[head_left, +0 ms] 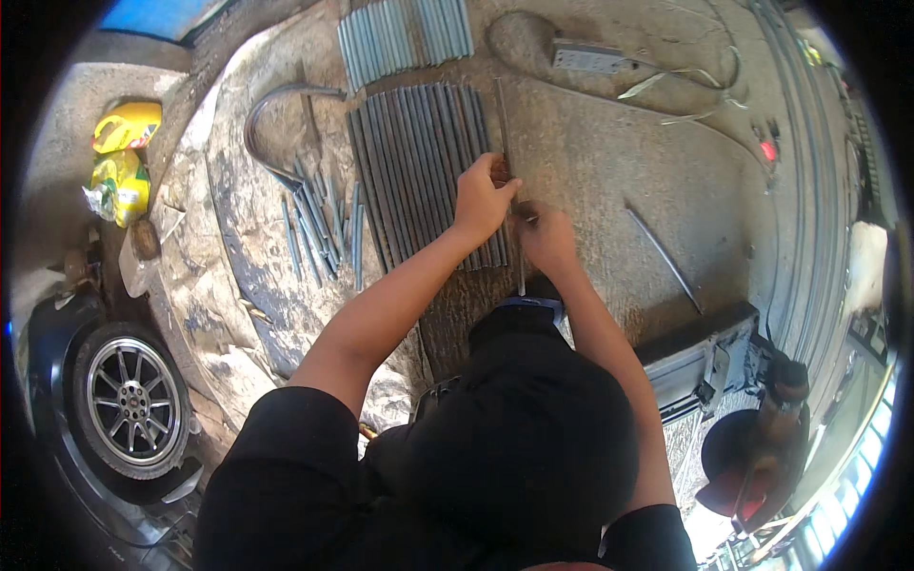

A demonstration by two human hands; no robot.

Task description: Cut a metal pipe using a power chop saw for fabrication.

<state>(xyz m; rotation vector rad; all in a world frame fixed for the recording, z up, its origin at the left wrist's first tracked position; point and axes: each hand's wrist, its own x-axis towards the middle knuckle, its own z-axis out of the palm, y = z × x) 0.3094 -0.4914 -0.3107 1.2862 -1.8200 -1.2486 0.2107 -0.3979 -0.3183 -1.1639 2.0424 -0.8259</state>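
We count two hands: the left hand [484,198] and the right hand [549,238], fingers of both closed on one long thin rod [502,119], lying just right of one row of dark rods [414,167], too close-set for us to count. Also: one row of pale rods [381,46], one lone rod [664,261], one power strip [586,59], two yellow packages [129,127].

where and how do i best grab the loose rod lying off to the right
Probably pinch the rod mid-length from above, coming from its left, where the right hand is: it's thin, straight, lies flat, and nothing crosses it.
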